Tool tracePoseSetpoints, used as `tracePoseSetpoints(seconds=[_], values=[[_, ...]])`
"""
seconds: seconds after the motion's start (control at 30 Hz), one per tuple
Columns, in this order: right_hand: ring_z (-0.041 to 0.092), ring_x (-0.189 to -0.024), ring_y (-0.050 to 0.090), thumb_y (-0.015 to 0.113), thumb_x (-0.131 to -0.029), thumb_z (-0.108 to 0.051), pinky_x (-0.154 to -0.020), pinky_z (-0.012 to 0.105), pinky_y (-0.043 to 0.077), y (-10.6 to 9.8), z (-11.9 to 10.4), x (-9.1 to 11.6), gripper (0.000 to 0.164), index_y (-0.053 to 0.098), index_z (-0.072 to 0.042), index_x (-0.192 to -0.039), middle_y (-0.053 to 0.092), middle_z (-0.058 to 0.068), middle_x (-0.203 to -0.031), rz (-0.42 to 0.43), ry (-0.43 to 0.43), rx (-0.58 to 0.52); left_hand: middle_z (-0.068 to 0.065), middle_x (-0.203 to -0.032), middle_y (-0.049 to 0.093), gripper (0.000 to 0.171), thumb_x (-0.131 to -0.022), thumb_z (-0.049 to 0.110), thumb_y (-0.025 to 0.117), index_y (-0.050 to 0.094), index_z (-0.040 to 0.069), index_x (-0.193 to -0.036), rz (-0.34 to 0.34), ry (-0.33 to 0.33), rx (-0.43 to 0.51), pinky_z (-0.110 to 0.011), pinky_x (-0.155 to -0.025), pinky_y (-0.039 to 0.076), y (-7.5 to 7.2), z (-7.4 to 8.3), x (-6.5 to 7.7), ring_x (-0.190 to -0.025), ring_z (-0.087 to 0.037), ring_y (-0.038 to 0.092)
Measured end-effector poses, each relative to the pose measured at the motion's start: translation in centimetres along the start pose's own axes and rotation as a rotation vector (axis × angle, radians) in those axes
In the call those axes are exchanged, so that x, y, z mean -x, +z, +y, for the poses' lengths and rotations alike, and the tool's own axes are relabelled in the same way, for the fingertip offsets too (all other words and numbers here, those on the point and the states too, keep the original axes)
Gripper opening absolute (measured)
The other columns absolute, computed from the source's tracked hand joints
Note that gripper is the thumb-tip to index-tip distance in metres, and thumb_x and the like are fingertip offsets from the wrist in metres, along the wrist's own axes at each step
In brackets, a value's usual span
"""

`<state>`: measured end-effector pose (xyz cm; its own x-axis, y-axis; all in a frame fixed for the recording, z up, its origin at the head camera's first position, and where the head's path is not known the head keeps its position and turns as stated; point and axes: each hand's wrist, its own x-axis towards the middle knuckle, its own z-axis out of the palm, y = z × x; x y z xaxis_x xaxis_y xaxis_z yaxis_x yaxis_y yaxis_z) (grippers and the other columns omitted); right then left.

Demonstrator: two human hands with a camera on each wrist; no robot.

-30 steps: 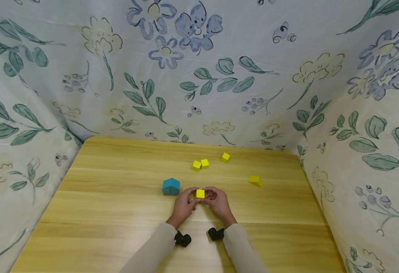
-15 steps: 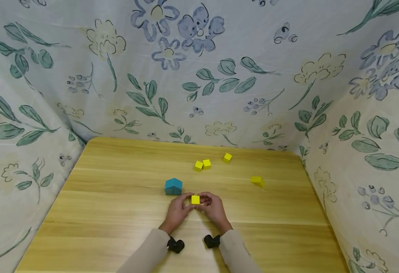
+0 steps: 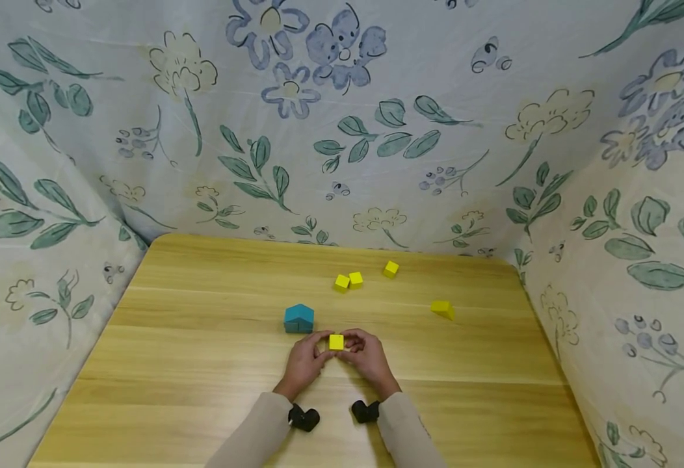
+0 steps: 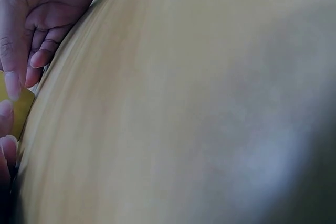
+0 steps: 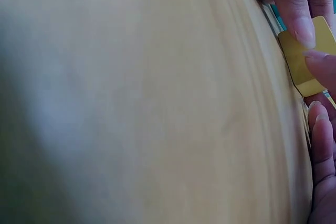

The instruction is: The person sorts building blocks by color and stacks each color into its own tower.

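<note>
Both hands meet at a yellow cube (image 3: 336, 342) low over the wooden table. My left hand (image 3: 305, 365) pinches its left side, and my right hand (image 3: 369, 363) holds it from the right. In the left wrist view, thumb tips and fingers press on the yellow block (image 4: 22, 109), which is cut off by the frame's edge. The right wrist view shows fingertips from both sides against the block's (image 5: 297, 66) near face. Just beyond the left fingertips stands a blue house-shaped stack of blocks (image 3: 299, 317), with a peaked piece on top and a seam beneath.
Two yellow cubes (image 3: 342, 283) sit side by side farther back, with another yellow cube (image 3: 391, 268) to their right. A yellow wedge-shaped block (image 3: 443, 309) lies at the right. Floral cloth (image 3: 342, 130) surrounds the wooden table (image 3: 201, 279) at the back and sides.
Over the first half second, both hands brought the yellow cube a little toward the body and to the left, nearer the blue stack. Since then they have stayed almost still.
</note>
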<state>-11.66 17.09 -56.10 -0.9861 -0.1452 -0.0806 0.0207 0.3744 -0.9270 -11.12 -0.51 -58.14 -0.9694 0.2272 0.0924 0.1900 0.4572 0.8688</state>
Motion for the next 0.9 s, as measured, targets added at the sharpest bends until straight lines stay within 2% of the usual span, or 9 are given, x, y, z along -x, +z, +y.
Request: tracePoseSetpoints(seconds=[0.23,0.43,0.53,0.63,0.73,0.9], values=[[0.017,-0.077,0.055,0.079,-0.077,-0.002,-0.067,0.022,0.049,0.0,0.7,-0.2,0.036,0.067,0.001,-0.111,0.062,0.010,-0.088,-0.017,0.009,-0.028,0.002,-0.072,0.052,0.040,-0.086,0.014,0.073,0.062,0.006,-0.123,0.001,-0.003,0.003,-0.021,-0.042,0.041,0.1,-0.3,0.0,-0.043,-0.002,0.045],[0.027,-0.086,0.058,0.077,-0.078,0.002,-0.072,0.023,0.050,-0.4,1.1,-0.3,0.042,0.063,0.004,-0.117,0.063,0.019,-0.100,-0.059,0.019,-0.084,0.000,-0.076,0.053,0.040,-0.086,0.016,0.073,0.062,0.007,-0.123,0.003,-0.008,0.009,-0.021,-0.042,0.041,0.2,-0.3,0.1,-0.042,-0.002,0.045],[0.029,-0.091,0.061,0.074,-0.080,0.006,-0.076,0.024,0.051,-1.1,1.4,-0.3,0.043,0.060,0.007,-0.121,0.063,0.021,-0.110,-0.095,0.019,-0.160,-0.001,-0.079,0.054,0.039,-0.086,0.015,0.073,0.063,0.007,-0.123,0.003,-0.010,0.023,-0.021,-0.041,0.042,0.2,-0.2,0.1,-0.042,-0.002,0.046],[0.023,-0.093,0.063,0.069,-0.083,0.008,-0.077,0.023,0.052,-2.1,1.6,-0.6,0.044,0.056,0.009,-0.125,0.061,0.024,-0.119,-0.119,0.037,-0.254,-0.001,-0.079,0.054,0.039,-0.086,0.016,0.072,0.063,0.008,-0.123,0.006,-0.004,0.024,-0.021,-0.041,0.042,0.2,-0.2,0.1,-0.042,-0.002,0.046],[0.018,-0.092,0.064,0.068,-0.084,0.008,-0.077,0.023,0.053,-3.3,1.7,-1.1,0.043,0.055,0.010,-0.126,0.059,0.027,-0.122,-0.092,0.067,-0.301,0.000,-0.076,0.053,0.039,-0.086,0.016,0.072,0.063,0.009,-0.123,0.009,0.001,0.022,-0.021,-0.041,0.042,0.3,-0.3,0.0,-0.042,-0.002,0.046],[0.015,-0.085,0.062,0.070,-0.084,0.005,-0.070,0.022,0.053,-5.0,1.4,-2.9,0.037,0.061,0.007,-0.120,0.062,0.024,-0.120,0.042,0.096,-0.236,0.002,-0.073,0.052,0.040,-0.085,0.016,0.073,0.063,0.010,-0.123,0.011,-0.003,0.014,-0.021,-0.042,0.041,0.3,-0.4,0.0,-0.042,-0.002,0.045]])
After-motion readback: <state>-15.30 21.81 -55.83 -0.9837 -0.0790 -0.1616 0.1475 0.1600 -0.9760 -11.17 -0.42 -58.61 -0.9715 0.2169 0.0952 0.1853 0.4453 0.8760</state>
